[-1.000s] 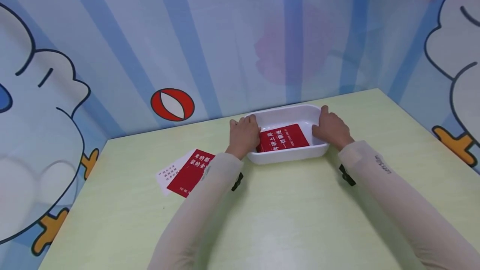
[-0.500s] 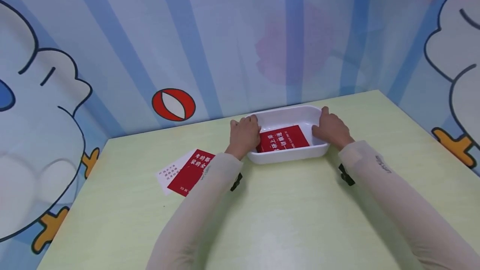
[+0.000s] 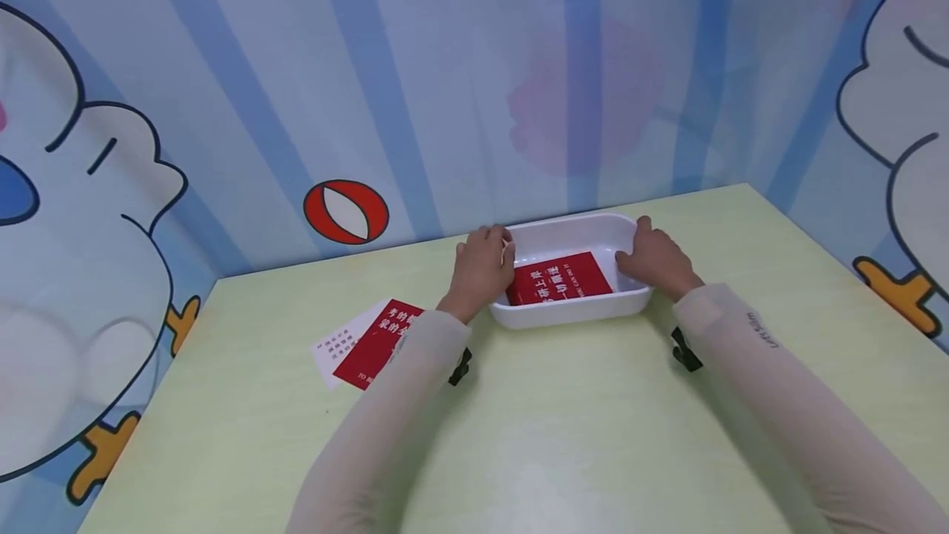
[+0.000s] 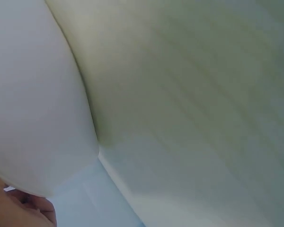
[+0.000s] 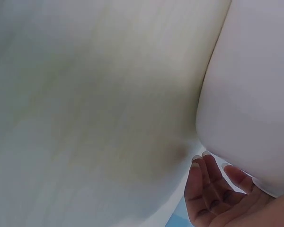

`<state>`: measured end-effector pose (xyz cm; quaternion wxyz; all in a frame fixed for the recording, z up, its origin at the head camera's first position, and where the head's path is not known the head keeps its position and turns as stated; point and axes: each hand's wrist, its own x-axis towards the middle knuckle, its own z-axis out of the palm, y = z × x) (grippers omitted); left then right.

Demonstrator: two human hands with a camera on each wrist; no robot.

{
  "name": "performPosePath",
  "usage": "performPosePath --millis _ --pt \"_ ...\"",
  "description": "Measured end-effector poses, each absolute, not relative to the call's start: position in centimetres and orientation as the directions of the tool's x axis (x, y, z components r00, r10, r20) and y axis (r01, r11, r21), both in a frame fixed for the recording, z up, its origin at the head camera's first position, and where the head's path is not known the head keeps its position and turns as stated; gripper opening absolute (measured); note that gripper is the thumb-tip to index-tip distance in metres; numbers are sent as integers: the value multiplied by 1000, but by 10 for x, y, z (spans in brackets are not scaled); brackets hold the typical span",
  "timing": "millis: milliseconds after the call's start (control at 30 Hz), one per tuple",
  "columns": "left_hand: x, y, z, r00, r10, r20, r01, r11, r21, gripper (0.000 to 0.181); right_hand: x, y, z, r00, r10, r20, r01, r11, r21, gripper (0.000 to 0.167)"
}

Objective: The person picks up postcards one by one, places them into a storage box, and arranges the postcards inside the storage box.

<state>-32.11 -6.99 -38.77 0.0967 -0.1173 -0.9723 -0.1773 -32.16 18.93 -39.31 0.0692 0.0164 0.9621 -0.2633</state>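
Observation:
A white rectangular tray (image 3: 571,313) with rounded corners stands on the table, close to the wall. Flat in it lies a red card (image 3: 567,277) with white lettering. At the tray's left end my left hand (image 3: 483,272) holds the rim, its fingers bent; in the left wrist view only part of the hand (image 4: 23,208) shows below the tray wall (image 4: 33,104). My right hand (image 3: 658,258) grips the right end, thumb inside the rim. Its other fingers (image 5: 201,189) are on the outer side of the tray wall (image 5: 251,85) in the right wrist view.
Left of the tray, a red card (image 3: 378,343) overlaps a white card (image 3: 337,348) with printed text, partly covered by my left sleeve. The pale table (image 3: 578,435) meets a blue cartoon-printed wall (image 3: 460,105) behind the tray and at both sides.
The left hand's fingers have shifted slightly on the rim, and its wrist has moved a little. The right hand, tray and cards keep their places; the view has tilted slightly upward.

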Motion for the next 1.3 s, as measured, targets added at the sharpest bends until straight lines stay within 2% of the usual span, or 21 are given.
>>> performPosePath --millis 533,1067,1300 --pt "-324 -93 -381 -927 187 325 291 905 310 31 -322 191 -391 -987 -3 -159 79 859 -506 75" --pt "-321 -119 -378 -942 168 291 266 902 340 33 -322 189 -390 -984 3 -178 94 858 -505 79" --pt "-320 -134 -378 -944 175 279 262 911 319 32 -325 187 -386 -987 -10 -160 76 848 -524 77"
